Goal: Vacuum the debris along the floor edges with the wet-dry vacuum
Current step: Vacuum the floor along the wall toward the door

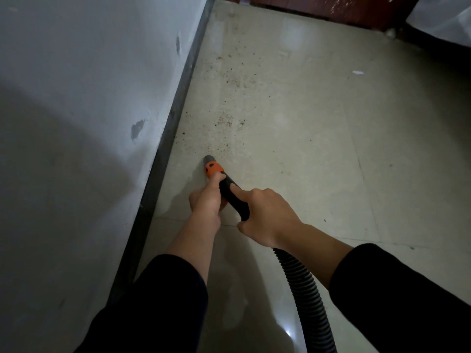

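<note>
Through the head camera I saw a white painted wall (76, 123) filling the left side, chipped in two spots. A dark skirting strip (168, 138) ran along its foot. Pale glossy floor tiles (318, 154) covered the rest. At the top stood the base of a reddish-brown wooden panel (331, 6), and a white translucent sheet (443, 19) lay in the top right corner. One small white scrap (357, 72) lay well apart from the wall, out on the open tiles.

Dark scattered debris specks (226, 118) lay in a band beside the skirting, too many to count. The nearest of them were just beyond the nozzle.

The vacuum's end showed as a grey round nozzle tip (209, 159) set low at the floor near the skirting. Behind it came an orange plastic collar (213, 169), then a black rigid wand (235, 197), then one black ribbed hose (305, 289) trailing off the bottom edge.

Both hands held it. The left hand (206, 197) gripped the black rigid wand right behind the collar, with its thumb on the orange. The right hand (267, 215) wrapped the wand further back, its forefinger laid straight along the top. Two black sleeves (158, 301) covered the forearms.
</note>
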Motion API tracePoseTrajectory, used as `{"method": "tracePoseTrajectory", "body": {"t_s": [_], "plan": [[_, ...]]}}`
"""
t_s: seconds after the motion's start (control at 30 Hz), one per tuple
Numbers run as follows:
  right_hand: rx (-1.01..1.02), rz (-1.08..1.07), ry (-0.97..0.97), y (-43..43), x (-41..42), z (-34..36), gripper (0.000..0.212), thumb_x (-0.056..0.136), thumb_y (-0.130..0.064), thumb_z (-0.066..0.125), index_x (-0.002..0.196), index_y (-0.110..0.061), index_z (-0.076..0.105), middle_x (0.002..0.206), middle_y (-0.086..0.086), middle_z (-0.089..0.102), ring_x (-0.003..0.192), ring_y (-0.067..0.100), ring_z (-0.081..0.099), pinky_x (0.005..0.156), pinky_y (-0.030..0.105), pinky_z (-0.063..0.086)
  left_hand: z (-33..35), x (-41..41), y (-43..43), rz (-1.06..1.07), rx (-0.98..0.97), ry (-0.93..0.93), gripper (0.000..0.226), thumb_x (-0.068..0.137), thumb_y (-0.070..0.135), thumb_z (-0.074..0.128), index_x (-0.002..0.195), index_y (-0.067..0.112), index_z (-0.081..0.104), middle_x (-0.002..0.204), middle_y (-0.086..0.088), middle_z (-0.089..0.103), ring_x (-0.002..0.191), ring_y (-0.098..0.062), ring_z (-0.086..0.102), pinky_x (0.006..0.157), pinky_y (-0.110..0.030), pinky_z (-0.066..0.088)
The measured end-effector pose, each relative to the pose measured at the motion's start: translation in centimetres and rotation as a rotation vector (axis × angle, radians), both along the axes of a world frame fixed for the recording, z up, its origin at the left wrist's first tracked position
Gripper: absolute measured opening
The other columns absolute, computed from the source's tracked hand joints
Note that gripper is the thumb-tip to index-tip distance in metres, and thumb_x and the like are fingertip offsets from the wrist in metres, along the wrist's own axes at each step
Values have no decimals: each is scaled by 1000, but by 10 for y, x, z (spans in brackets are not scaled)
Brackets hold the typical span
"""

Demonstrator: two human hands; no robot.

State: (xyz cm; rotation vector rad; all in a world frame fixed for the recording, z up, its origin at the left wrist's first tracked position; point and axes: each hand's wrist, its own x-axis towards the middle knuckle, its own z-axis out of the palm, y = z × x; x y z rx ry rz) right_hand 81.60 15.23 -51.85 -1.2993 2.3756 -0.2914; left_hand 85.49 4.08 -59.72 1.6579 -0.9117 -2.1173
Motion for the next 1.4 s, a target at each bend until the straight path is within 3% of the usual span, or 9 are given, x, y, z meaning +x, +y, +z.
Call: {"method": "tracePoseTrajectory", "body": {"t_s": [0.3, 0.4, 1.13, 1.4], "plan": [[27, -69, 33, 11, -19, -1, 77, 78, -13, 58, 147, -32, 31, 74, 1, 50, 71, 22, 47, 56, 29, 37, -3, -26, 7, -143, 26, 16, 40, 63, 34, 80, 91, 6, 69, 96, -13, 73, 93, -28, 69, 91, -43, 56], [40, -94, 49, 20, -25, 1, 77, 77, -13, 58, 147, -32, 31, 71, 0, 49, 69, 21, 46, 53, 28, 35, -4, -36, 15, -178, 24, 9, 28, 72, 29, 78, 88, 7, 69, 94, -13, 73, 91, -28, 70, 90, -43, 57], [106, -141, 98, 41, -56, 5, 74, 76, -11, 58, 143, -34, 34, 64, -1, 46, 57, 12, 39, 47, 27, 31, -2, -69, 34, -242, 64, 55, 24, 82, 23, 74, 92, 2, 67, 98, -15, 72, 88, -25, 70, 90, -39, 57], [114, -107, 105, 27, -70, 7, 76, 77, -12, 58, 145, -35, 32, 66, -3, 46, 56, 9, 38, 47, 24, 29, 3, -78, 24, -193, 87, 108, 22, 85, 20, 72, 96, 1, 66, 102, -16, 71, 80, -20, 69, 69, -26, 56]]}}
